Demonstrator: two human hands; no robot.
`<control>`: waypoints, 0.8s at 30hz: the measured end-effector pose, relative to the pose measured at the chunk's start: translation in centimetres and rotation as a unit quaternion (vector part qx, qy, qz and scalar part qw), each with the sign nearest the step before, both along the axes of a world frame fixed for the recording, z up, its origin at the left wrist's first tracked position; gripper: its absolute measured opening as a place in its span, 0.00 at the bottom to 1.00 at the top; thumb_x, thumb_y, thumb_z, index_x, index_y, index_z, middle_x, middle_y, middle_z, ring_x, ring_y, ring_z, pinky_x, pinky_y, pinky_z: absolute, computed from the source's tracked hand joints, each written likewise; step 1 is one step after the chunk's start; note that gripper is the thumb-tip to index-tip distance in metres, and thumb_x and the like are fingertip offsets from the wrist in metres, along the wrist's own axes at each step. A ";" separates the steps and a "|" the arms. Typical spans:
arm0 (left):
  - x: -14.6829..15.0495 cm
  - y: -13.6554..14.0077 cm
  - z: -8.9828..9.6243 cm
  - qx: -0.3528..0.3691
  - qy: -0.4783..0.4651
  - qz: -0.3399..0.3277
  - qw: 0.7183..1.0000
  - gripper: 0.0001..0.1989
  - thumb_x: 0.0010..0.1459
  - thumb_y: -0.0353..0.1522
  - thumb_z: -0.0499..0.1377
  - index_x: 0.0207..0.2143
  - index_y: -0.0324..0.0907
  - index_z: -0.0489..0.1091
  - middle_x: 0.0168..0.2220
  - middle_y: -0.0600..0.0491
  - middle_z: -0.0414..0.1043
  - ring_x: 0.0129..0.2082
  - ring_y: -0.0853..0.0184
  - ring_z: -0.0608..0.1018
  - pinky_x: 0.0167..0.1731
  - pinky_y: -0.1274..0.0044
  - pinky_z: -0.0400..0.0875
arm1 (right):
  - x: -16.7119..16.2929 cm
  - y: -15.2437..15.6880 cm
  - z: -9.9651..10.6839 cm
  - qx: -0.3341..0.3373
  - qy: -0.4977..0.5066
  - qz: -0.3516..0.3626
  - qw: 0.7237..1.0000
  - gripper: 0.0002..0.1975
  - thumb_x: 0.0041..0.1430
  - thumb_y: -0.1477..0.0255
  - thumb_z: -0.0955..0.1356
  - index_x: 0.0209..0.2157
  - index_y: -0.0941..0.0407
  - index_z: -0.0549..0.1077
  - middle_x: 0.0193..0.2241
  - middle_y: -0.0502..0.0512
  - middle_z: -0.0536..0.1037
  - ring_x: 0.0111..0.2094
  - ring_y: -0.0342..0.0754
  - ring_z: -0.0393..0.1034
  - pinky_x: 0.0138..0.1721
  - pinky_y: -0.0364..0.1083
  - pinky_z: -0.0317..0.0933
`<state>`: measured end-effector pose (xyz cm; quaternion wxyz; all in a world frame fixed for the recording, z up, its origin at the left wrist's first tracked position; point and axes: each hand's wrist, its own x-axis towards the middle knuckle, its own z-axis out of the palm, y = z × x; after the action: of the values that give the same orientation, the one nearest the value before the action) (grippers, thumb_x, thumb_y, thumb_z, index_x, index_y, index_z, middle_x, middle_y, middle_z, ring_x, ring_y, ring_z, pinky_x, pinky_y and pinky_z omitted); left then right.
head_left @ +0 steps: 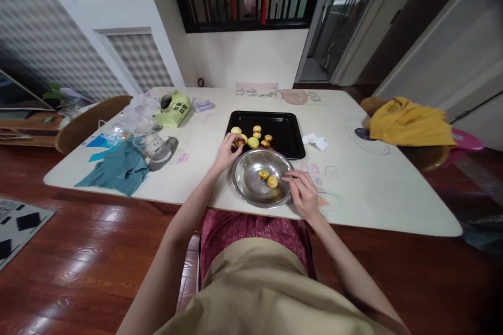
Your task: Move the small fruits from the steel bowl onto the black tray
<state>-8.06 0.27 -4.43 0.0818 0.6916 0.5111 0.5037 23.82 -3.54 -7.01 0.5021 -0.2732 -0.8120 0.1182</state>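
Observation:
My left hand [228,154] reaches over the near left corner of a black baking tray [281,128]. Its fingers are closed around a small round yellow-and-brown piece [239,142], partly hidden by them. Several more round pieces, such as a yellow one [253,142], lie on the tray's left half, some browned. In front of the tray stands a steel bowl [251,188] with two yellow-brown pieces [272,181] in it. At the bowl's right rim is my right hand [304,192]. Its fingers are stretched out and apart, fingertips over the rim; whether they touch it I cannot tell.
Crumpled white tissue [315,141] lies right of the tray. On the table's left are a teal cloth [118,167], a clear plastic bag [141,110], a grey item [165,154] and a light green box [175,109]. A yellow garment [411,123] hangs over the right chair.

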 end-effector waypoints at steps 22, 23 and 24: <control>4.5 -3.4 2.1 -0.132 0.289 -0.141 0.938 0.12 0.59 0.24 0.61 0.45 0.44 0.74 0.47 0.47 0.75 0.46 0.58 0.79 0.51 0.68 0.77 | -0.4 0.0 -0.1 0.009 -0.007 -0.009 1.000 0.16 0.74 0.70 0.62 0.43 0.52 0.82 0.43 0.60 0.83 0.51 0.58 0.76 0.53 0.60 0.70; 4.6 -3.5 2.0 -0.130 0.283 -0.140 0.940 0.12 0.59 0.24 0.61 0.45 0.44 0.74 0.47 0.47 0.75 0.47 0.58 0.80 0.52 0.68 0.77 | -0.4 0.0 -0.1 0.011 -0.006 -0.009 1.000 0.16 0.74 0.70 0.62 0.43 0.53 0.82 0.43 0.60 0.83 0.51 0.58 0.76 0.53 0.60 0.71; 4.7 -3.5 2.0 -0.127 0.277 -0.138 0.942 0.12 0.59 0.25 0.61 0.45 0.45 0.75 0.48 0.48 0.75 0.47 0.58 0.80 0.53 0.68 0.77 | -0.4 0.0 -0.1 0.012 -0.006 -0.009 1.000 0.16 0.74 0.70 0.62 0.43 0.53 0.82 0.43 0.60 0.83 0.51 0.57 0.76 0.53 0.60 0.71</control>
<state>-3.31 -3.25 -2.48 0.0930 0.8512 0.4733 0.2070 23.38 -3.56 -7.07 0.5014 -0.2747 -0.8141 0.1019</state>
